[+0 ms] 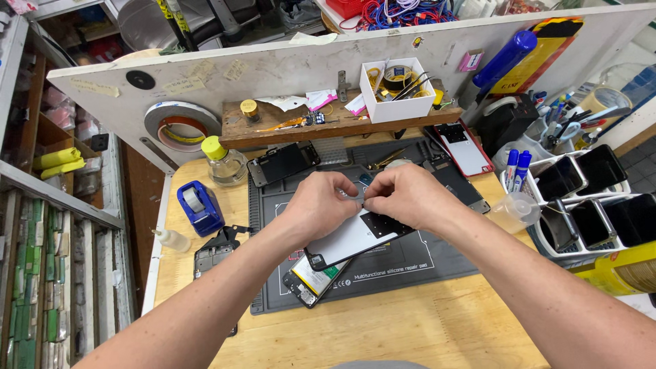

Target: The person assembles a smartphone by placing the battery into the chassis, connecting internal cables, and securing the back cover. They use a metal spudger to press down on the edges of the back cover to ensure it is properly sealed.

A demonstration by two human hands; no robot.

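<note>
My left hand and my right hand meet over a phone screen panel that lies tilted on the grey repair mat. The panel's back is white with a black patch near my right hand. The fingertips of both hands pinch something small and thin at the panel's upper edge; what it is I cannot make out. Under the panel's lower left end lies an opened phone body with its battery showing.
A blue tape dispenser, a yellow-capped jar and a small squeeze bottle stand at the left. A wooden shelf holds a white box of tools. White racks with phone parts stand on the right.
</note>
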